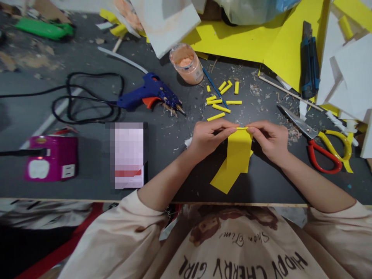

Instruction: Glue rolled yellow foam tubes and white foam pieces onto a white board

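Observation:
Between my hands is a strip of yellow paper (pixel 238 149), its far edge curled into a thin roll. My left hand (pixel 207 135) pinches the left end of that rolled edge between thumb and forefinger. At the right end, my right hand (pixel 269 138) grips it the same way. Beneath the strip lies another yellow paper piece (pixel 222 182), set at a slant on the dark table. Just beyond my fingers are several small yellow paper rolls (pixel 221 108), scattered beside a thin blue stick (pixel 213 85).
A blue glue gun (pixel 151 93) with a looped black cord lies left of an open jar (pixel 187 64). Nearer me are a phone (pixel 129 155) and a purple box (pixel 52 158). Scissors (pixel 316 143), a utility knife (pixel 309 62) and a wooden stick (pixel 290 93) lie right.

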Demonstrator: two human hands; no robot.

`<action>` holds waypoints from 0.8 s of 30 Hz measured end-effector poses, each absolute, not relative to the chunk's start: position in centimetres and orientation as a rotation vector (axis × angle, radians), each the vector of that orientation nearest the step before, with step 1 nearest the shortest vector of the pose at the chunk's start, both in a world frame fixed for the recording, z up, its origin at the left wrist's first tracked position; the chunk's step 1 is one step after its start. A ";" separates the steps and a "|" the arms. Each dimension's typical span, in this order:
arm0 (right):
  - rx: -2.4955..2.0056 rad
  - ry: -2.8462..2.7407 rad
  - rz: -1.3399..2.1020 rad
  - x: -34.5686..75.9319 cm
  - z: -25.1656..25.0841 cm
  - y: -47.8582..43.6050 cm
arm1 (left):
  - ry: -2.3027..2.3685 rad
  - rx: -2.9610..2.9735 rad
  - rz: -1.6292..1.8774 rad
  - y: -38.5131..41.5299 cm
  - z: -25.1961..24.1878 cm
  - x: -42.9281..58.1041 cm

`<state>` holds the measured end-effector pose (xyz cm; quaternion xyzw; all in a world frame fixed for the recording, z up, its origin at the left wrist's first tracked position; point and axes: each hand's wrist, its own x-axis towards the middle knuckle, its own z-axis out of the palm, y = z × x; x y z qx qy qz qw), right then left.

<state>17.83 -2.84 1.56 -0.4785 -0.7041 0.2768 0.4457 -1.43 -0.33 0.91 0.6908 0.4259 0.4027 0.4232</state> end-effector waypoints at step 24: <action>-1.036 -1.971 0.489 17.4 1.1 -3.2 | 0.987 1.661 0.933 -0.5 1.0 -1.0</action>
